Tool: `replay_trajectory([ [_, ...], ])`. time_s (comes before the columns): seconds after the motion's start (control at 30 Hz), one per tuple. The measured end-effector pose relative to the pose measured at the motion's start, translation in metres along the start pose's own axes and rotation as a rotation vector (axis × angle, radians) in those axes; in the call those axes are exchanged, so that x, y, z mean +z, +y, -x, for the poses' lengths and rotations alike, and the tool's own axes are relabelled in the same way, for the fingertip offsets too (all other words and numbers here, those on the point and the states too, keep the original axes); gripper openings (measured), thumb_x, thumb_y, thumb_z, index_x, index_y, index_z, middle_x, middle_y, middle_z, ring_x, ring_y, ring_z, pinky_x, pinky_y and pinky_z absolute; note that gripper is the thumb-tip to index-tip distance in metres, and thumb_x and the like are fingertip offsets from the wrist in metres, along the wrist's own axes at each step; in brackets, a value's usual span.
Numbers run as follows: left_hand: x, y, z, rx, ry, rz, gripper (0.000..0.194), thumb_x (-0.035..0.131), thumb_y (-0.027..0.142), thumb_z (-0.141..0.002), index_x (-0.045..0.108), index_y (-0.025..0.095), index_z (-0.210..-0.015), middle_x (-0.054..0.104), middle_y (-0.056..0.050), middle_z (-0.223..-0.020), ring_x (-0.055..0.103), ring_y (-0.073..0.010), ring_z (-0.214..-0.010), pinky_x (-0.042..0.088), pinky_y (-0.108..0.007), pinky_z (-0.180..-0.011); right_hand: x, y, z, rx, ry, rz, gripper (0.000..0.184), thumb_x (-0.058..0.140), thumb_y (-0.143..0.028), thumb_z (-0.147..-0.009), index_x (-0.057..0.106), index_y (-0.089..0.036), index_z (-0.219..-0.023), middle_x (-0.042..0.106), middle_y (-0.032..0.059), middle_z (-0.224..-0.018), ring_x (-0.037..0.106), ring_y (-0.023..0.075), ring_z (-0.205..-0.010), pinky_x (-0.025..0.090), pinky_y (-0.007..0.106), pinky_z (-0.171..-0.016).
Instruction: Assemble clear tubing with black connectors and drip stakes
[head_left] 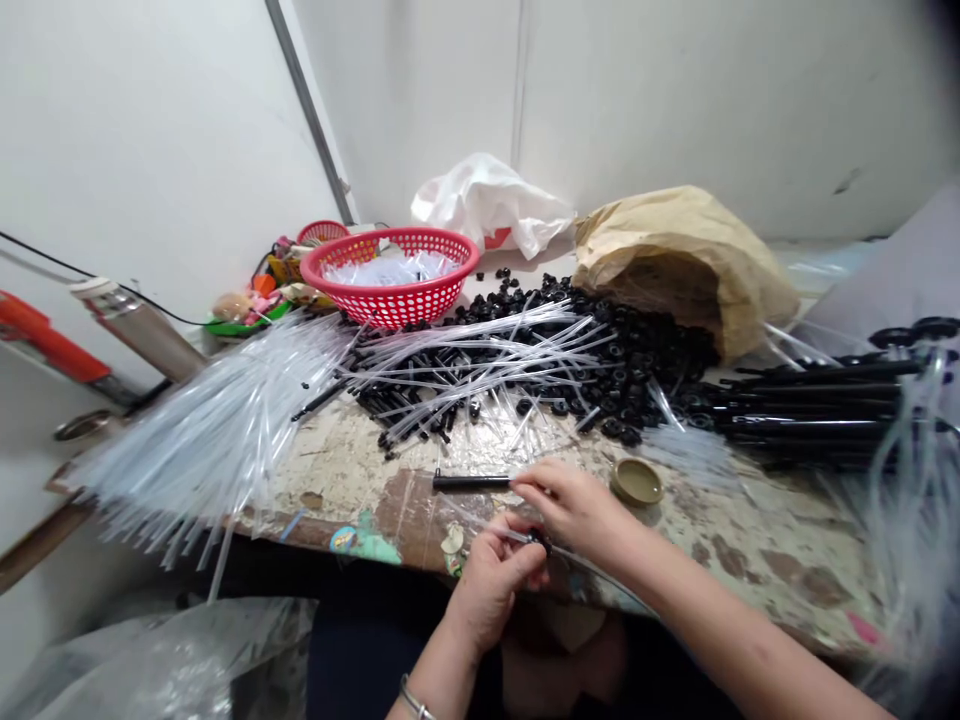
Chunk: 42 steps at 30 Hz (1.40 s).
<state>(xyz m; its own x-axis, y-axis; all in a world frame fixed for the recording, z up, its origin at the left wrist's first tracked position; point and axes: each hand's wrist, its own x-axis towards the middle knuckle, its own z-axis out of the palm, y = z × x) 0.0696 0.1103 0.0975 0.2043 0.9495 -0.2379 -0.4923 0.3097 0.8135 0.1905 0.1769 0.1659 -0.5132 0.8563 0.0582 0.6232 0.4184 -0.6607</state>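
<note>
My right hand (574, 505) pinches one end of a short black rod (471, 482) that points left over the worn tabletop (757, 545). My left hand (491, 580) sits just below it at the table's front edge, fingers closed on a small black ring-shaped part (538, 540) with a thin clear tube through it. Behind the hands lie a heap of clear plastic tubes (480, 365) over black rods and a pile of small black wheels (637, 370).
A red perforated basket (390, 275) with clear tubes stands at the back. A brown paper bag (682, 265) spills black wheels. A big fan of clear tubes (210, 430) overhangs the left edge. Assembled black rods (817, 405) lie right. A small round lid (636, 481) rests near my right hand.
</note>
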Motion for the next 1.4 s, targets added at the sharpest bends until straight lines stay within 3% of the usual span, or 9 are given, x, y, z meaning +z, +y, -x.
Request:
replay_trajectory([
  [0.23,-0.001,-0.001,0.001,0.013,-0.005,-0.053,0.026,0.068,0.027,-0.067,0.053,0.016,-0.085,0.055,0.004,-0.052,0.047,-0.0086,-0.044,0.03,-0.022,-0.046,0.048,-0.004,-0.07,0.002,-0.098,0.054,0.018,0.072,-0.016,-0.059,0.068,-0.019,-0.076,0.06,0.0038,-0.078,0.054,0.0204,-0.082,0.042,0.03,-0.07],
  [0.4,0.0,0.0,0.003,-0.003,0.017,-0.038,0.029,0.069,0.029,-0.066,0.054,0.015,-0.087,0.058,0.002,-0.053,0.049,-0.0096,-0.046,0.031,-0.022,-0.048,0.035,-0.006,-0.07,0.029,-0.07,-0.022,0.003,0.062,-0.015,-0.069,0.063,-0.018,-0.069,0.056,0.0005,-0.071,0.051,0.0148,-0.073,0.04,0.027,-0.068],
  [0.63,0.0,0.004,0.001,-0.034,-0.018,0.022,0.029,0.069,0.03,-0.067,0.057,0.015,-0.089,0.06,0.0,-0.055,0.05,-0.0091,-0.049,0.032,-0.021,-0.049,-0.028,-0.005,-0.029,0.203,0.081,-0.374,0.018,0.038,-0.028,-0.086,0.051,-0.016,-0.09,0.053,-0.0023,-0.066,0.046,0.0085,-0.055,0.038,0.021,-0.052],
  [0.73,0.001,0.004,0.001,-0.029,-0.001,0.05,0.029,0.069,0.03,-0.067,0.059,0.014,-0.09,0.059,0.0,-0.055,0.05,-0.0093,-0.049,0.032,-0.02,-0.048,-0.032,-0.001,-0.005,0.296,0.156,-0.674,0.028,0.044,-0.034,-0.083,0.048,-0.018,-0.106,0.05,-0.0047,-0.065,0.039,0.0066,-0.049,0.032,0.019,-0.045],
  [0.83,0.002,0.005,0.002,-0.032,0.039,0.083,0.03,0.069,0.029,-0.067,0.062,0.015,-0.092,0.059,0.0,-0.06,0.051,-0.0093,-0.051,0.034,-0.021,-0.049,-0.031,0.001,0.018,0.324,0.177,-0.793,0.044,0.048,-0.039,-0.082,0.041,-0.023,-0.122,0.043,-0.0067,-0.061,0.035,0.0063,-0.046,0.028,0.019,-0.042],
  [0.9,0.003,0.006,0.003,-0.035,0.06,0.094,0.034,0.07,0.028,-0.066,0.062,0.016,-0.097,0.059,0.0,-0.065,0.052,-0.0088,-0.053,0.035,-0.021,-0.049,-0.033,0.003,0.035,0.32,0.19,-0.828,0.042,0.047,-0.041,-0.082,0.044,-0.022,-0.12,0.043,-0.0056,-0.061,0.038,0.0072,-0.049,0.032,0.02,-0.045],
  [1.03,0.004,0.006,0.002,-0.034,0.071,0.082,0.033,0.07,0.028,-0.066,0.064,0.017,-0.097,0.059,-0.001,-0.067,0.053,-0.009,-0.054,0.036,-0.021,-0.049,-0.047,0.02,0.07,0.336,0.277,-0.824,0.032,0.05,-0.041,-0.082,0.048,-0.022,-0.108,0.053,0.0006,-0.079,0.045,0.009,-0.059,0.038,0.022,-0.053],
  [1.17,0.003,0.005,0.0,-0.023,0.088,0.054,0.03,0.071,0.031,-0.064,0.064,0.015,-0.09,0.062,-0.002,-0.066,0.053,-0.009,-0.05,0.034,-0.02,-0.045,-0.058,0.05,0.094,0.437,0.449,-0.714,0.036,0.049,-0.043,-0.082,0.043,-0.028,-0.114,0.042,-0.0049,-0.065,0.036,0.0076,-0.049,0.029,0.019,-0.042],
  [1.4,0.006,0.005,-0.002,-0.051,0.105,-0.001,0.031,0.069,0.035,-0.066,0.06,0.015,-0.087,0.066,-0.005,-0.066,0.053,-0.0089,-0.045,0.03,-0.017,-0.038,-0.057,0.09,0.102,0.496,0.47,-0.468,0.028,0.044,-0.044,-0.083,0.046,-0.021,-0.098,0.052,-0.0013,-0.072,0.045,0.0103,-0.053,0.038,0.023,-0.048],
])
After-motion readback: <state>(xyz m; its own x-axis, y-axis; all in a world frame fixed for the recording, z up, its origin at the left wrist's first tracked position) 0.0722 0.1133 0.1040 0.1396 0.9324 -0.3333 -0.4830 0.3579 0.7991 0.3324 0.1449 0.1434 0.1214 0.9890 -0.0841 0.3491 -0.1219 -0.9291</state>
